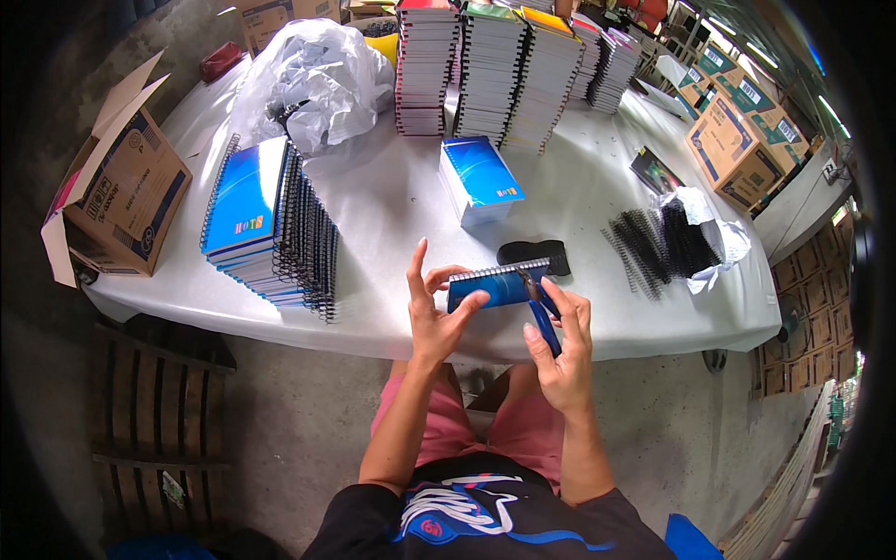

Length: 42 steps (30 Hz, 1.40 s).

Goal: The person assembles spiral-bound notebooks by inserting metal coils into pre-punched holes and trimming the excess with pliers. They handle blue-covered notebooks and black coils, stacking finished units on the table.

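A small blue notebook point(495, 290) with a black spiral coil along its far edge is tilted up above the table's near edge. My left hand point(439, 303) grips its left end, thumb on the cover and index finger raised. In my right hand point(564, 345) are blue-handled pliers point(542, 317), their jaws at the right end of the coil. Just behind the notebook lies a flat black object point(534, 254), partly hidden. Farther back stands a stack of blue-covered pads point(481, 177) with no coil visible.
At left a tall pile of spiral-bound blue notebooks point(266, 224) stands near a cardboard box point(131, 191). Loose black coils point(658, 243) lie at right on white plastic. Tall stacks of bound books point(485, 70) and a plastic bag point(322, 84) line the back of the white-covered table point(373, 201).
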Motion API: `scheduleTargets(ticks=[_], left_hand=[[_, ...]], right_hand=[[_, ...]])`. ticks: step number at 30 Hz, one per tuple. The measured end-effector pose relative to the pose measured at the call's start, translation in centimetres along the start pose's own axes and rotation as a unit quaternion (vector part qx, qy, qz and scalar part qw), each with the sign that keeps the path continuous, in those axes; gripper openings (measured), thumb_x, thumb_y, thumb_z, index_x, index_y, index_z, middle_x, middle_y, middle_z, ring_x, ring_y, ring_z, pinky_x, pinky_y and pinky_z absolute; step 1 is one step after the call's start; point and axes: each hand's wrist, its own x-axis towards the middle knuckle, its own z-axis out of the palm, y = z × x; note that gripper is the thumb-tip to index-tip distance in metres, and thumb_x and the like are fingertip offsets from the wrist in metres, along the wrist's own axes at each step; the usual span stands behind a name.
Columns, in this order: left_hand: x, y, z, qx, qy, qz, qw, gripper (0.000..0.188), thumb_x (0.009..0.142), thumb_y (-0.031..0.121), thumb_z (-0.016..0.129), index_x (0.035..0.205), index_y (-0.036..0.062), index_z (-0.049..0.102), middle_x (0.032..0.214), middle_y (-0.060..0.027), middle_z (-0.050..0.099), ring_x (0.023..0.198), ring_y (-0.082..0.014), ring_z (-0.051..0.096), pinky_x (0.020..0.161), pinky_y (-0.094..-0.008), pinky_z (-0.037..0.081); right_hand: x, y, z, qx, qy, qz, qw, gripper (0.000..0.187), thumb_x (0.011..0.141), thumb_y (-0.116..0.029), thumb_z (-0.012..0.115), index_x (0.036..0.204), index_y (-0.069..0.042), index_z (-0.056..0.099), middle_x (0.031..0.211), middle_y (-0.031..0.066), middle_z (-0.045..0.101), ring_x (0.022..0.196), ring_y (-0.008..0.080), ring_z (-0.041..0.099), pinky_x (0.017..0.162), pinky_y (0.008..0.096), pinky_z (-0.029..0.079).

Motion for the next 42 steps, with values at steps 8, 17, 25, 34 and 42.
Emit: scheduleTargets(ticks=[8, 17, 25, 34, 42], left_hand=[[0.0, -0.1, 0.2, 0.014, 0.028, -0.007, 0.999, 0.077, 0.075, 0.003, 0.074, 0.136, 0.0092, 0.028, 0.085, -0.0059, 0.063, 0.08, -0.0116, 0.059, 0.07, -0.024, 0.046], [-0.4, -0.5, -0.1, 0.051, 0.046, -0.001, 0.998, 0.085, 0.072, 0.003, 0.076, 0.138, 0.01, 0.024, 0.09, -0.0073, 0.065, 0.08, -0.0113, 0.059, 0.074, -0.0246, 0.041], [-0.3, 0.4, -0.5, 0.006, 0.044, -0.032, 0.998, 0.09, 0.07, 0.002, 0.077, 0.141, 0.0092, 0.022, 0.089, -0.0064, 0.068, 0.08, -0.0107, 0.063, 0.069, -0.0224, 0.039], [0.0, 2.2, -0.2, 0.071, 0.061, 0.071, 0.993, 0.087, 0.067, -0.006, 0.074, 0.139, 0.0037, 0.027, 0.079, -0.0075, 0.068, 0.081, -0.0156, 0.066, 0.071, -0.0247, 0.05], [-0.3, 2.7, -0.6, 0.141, 0.044, 0.134, 0.98, 0.078, 0.066, -0.009, 0.072, 0.135, 0.0007, 0.035, 0.083, -0.0081, 0.07, 0.079, -0.0131, 0.066, 0.073, -0.0247, 0.047]], right_hand=[[-0.3, -0.3, -0.2, -0.046, -0.013, -0.02, 0.999, 0.048, 0.086, -0.025, 0.06, 0.13, -0.009, 0.048, 0.108, 0.0148, 0.043, 0.102, 0.0291, 0.044, 0.09, 0.0391, 0.038], [-0.6, -0.4, 0.2, -0.096, -0.042, -0.033, 0.994, 0.049, 0.085, -0.026, 0.061, 0.13, -0.012, 0.049, 0.109, 0.0145, 0.043, 0.103, 0.0289, 0.044, 0.09, 0.0414, 0.037], [-0.7, -0.7, 0.4, -0.151, -0.059, -0.034, 0.986, 0.049, 0.083, -0.028, 0.063, 0.129, -0.017, 0.051, 0.11, 0.0135, 0.044, 0.103, 0.0288, 0.045, 0.091, 0.0428, 0.035], [-0.2, -2.5, 0.3, -0.208, -0.082, -0.044, 0.974, 0.049, 0.081, -0.028, 0.064, 0.128, -0.019, 0.052, 0.109, 0.0123, 0.045, 0.101, 0.0284, 0.045, 0.09, 0.0436, 0.035], [0.0, -3.1, -0.3, -0.214, -0.091, -0.053, 0.971, 0.044, 0.083, -0.028, 0.062, 0.125, -0.019, 0.054, 0.104, 0.0124, 0.048, 0.092, 0.0289, 0.05, 0.082, 0.0406, 0.041]])
